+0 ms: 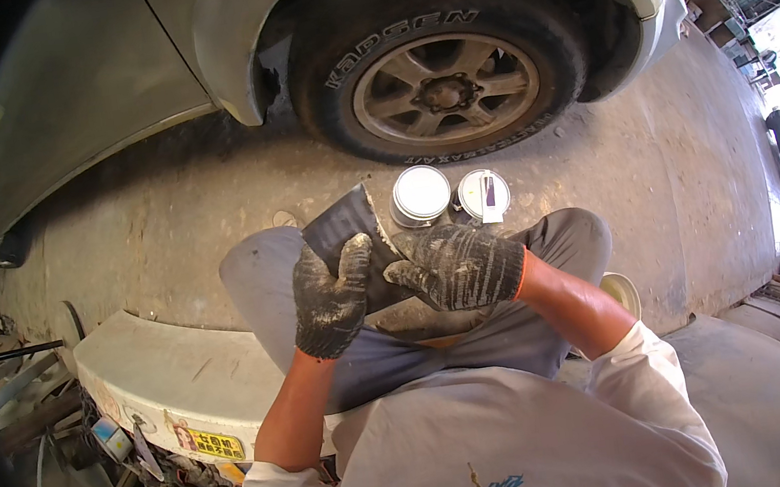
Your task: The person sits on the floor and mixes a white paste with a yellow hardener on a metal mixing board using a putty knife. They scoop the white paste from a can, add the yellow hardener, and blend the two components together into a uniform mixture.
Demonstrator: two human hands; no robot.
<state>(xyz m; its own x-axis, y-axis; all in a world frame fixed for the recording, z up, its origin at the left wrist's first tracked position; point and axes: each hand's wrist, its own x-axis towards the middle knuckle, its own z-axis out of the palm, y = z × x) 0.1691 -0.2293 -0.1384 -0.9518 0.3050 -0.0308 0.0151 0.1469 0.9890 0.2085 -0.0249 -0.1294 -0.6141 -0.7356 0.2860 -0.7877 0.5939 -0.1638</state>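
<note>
Dusty dark work gloves cover both my hands in front of my lap. My left hand (330, 299) is closed on a dark grey sheet of sandpaper (340, 222), its thumb lying over the face. Along the sheet's right side runs a ragged, pale edge. My right hand (464, 265) meets that edge with its fingers pinched against it; the glove hides exactly how much it grips. Just beyond the hands stand a white-lidded can (421, 192) and a second round can (483, 196) with a small flat white and dark piece on top.
A vehicle's wheel (445, 93) and pale body panel (86, 106) rise ahead over the concrete floor (179, 212). To my left lies a long pale bumper-like part (178, 355), with piled scrap (77, 482) beside it. A round container (621, 295) sits by my right elbow.
</note>
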